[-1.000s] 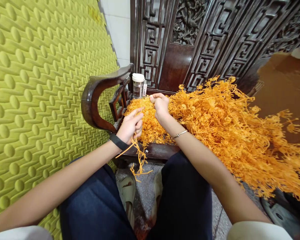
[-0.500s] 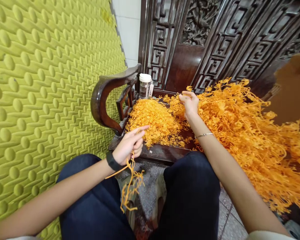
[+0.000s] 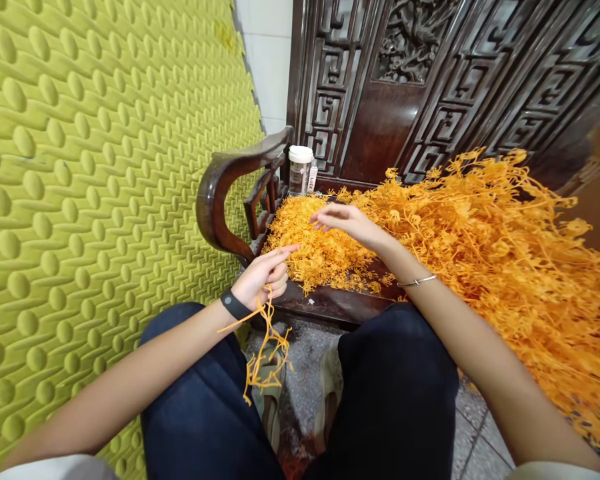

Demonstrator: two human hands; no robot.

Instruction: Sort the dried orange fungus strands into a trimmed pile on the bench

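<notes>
My left hand [image 3: 266, 277] is closed round thin orange plastic stems [image 3: 267, 353], its index finger stretched out to the right. The stripped-looking, branching ends dangle below the fist between my knees. My right hand [image 3: 341, 220] hovers over a heap of small orange plastic flower pieces [image 3: 325, 263] on the dark wooden bench seat. Its fingers are stretched out to the left, and I see nothing held in them. To the right lies a large bundle of long orange plastic flower branches [image 3: 490, 233].
A clear bottle with a white lid [image 3: 300, 170] stands behind the heap, beside a small white labelled piece [image 3: 312, 179]. The bench's curved armrest [image 3: 213, 193] rises at left, next to a padded yellow-green wall [image 3: 105, 133]. Carved dark wood [image 3: 387, 127] forms the bench back.
My right hand has moved left, from the edge of the branch bundle to above the heap. My left hand still grips the orange stems. The view has shifted slightly.
</notes>
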